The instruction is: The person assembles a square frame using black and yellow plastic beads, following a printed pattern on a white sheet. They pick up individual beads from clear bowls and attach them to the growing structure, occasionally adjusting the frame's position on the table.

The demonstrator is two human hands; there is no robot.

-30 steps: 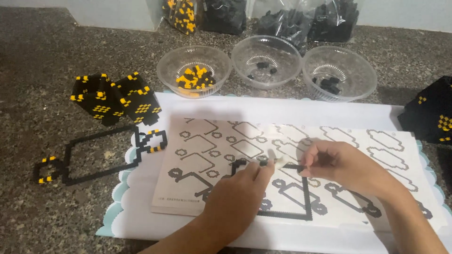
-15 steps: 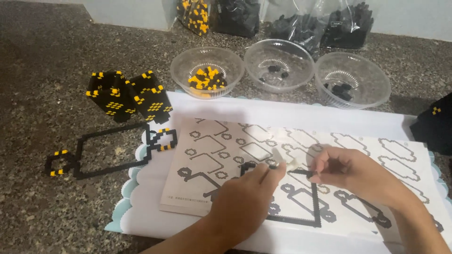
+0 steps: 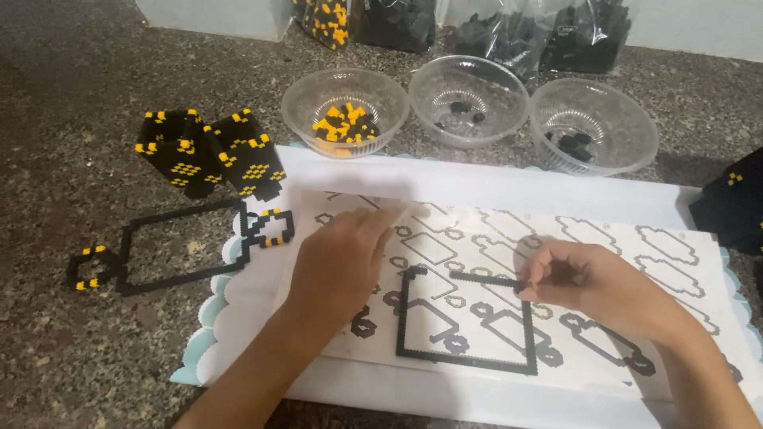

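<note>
Left of the sheet, done pieces sit on the dark speckled stone surface [image 3: 95,71]: a flat black bead outline with yellow corners [image 3: 163,246] and a stack of black-and-yellow bead panels [image 3: 208,153].

On the white pattern sheet printed with grey outlines [image 3: 493,262], the black bead square frame [image 3: 465,322] looks mostly closed: left, bottom and right sides run full, but the top edge has a gap near its left corner. Many printed shapes are not yet covered.

Left hand [image 3: 342,258]: flat, palm down, fingers spread, holding nothing, pressing the sheet just left of the frame.

Right hand [image 3: 592,282]: fingertips pinched together at the frame's top right corner, touching the bead row; can't tell if a bead is held.

Behind: three clear plastic bowls [image 3: 469,99], leftmost with yellow-black beads.
</note>
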